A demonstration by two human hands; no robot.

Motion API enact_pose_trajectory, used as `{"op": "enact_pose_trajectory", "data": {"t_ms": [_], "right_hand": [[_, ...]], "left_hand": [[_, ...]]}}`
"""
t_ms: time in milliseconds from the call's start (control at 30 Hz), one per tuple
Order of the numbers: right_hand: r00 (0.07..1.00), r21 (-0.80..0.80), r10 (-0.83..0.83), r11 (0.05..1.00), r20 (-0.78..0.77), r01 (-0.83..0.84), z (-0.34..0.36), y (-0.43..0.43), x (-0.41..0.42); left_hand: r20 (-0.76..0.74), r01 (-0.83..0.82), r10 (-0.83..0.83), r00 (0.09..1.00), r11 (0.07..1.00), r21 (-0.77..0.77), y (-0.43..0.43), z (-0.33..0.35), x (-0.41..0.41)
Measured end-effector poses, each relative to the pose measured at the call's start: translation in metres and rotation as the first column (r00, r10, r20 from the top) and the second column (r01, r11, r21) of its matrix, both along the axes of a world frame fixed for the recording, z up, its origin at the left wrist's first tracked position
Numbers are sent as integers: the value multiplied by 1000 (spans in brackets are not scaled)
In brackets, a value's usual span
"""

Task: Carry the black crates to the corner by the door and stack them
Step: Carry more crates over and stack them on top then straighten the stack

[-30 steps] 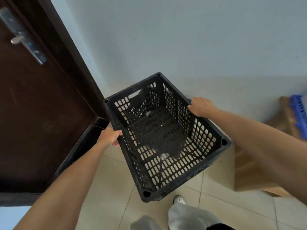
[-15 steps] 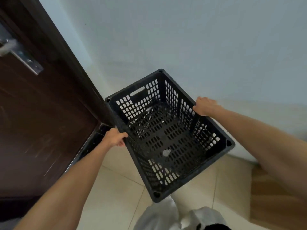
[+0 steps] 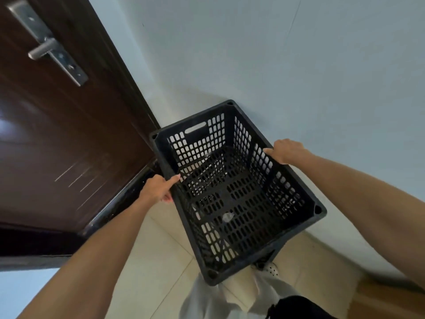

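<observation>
A black slotted plastic crate hangs in the corner between the dark door and the pale wall, open side up. My left hand grips its left long rim. My right hand grips the right long rim. A small scrap of clear plastic lies on the crate's floor. Below the crate's near right corner another dark crate edge shows, mostly hidden. Whether the held crate rests on it I cannot tell.
A dark brown door with a metal handle fills the left. The pale wall runs behind and to the right. Beige floor tiles lie below. My white shoe and light trousers show under the crate.
The crate has gone deeper into the corner and lower, and has levelled out. Both hands keep their hold on the rims.
</observation>
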State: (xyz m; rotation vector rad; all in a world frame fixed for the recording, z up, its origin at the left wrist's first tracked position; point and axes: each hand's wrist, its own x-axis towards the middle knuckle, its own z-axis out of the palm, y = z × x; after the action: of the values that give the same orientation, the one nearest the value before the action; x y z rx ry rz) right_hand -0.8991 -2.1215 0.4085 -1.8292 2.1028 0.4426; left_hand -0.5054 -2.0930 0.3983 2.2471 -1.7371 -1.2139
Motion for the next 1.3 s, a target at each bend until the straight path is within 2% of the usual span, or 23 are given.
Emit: {"op": "enact_pose_trajectory", "data": {"t_ms": [233,567,833,1067,1133,1200,1233,1300], "right_hand": [[987,13,156,988,25,-157,5,-37,-25],[970,28,241,970,13,-241,2,-59,-53],[973,46,231,972,-24,-230,2,-58,-47],[978,-34,190,981,-84,-193,6,-38,-44],[987,-67,151,986,-59,-155,7,-28,-42],[992,-100,123,987,-7,-123,7,-15,-40],[993,-118,117,986,19,-114,7,-7,-39],[991,-134,111,986,71,-101,9,13,-32]], "left_hand": [[-57,-173,171,984,984,-40,32,-7,-42],[-141,-293,286,948,956,-30,58,-7,-88],[-131,-292,290,948,956,3,63,-7,-85],[-123,-183,184,975,983,16,60,-11,-79],[-70,-91,94,993,995,46,54,-9,-72],[96,71,-78,992,995,70,47,-4,-66],[231,172,-180,956,984,55,43,-1,-64],[498,392,-331,802,920,-20,36,5,-64]]}}
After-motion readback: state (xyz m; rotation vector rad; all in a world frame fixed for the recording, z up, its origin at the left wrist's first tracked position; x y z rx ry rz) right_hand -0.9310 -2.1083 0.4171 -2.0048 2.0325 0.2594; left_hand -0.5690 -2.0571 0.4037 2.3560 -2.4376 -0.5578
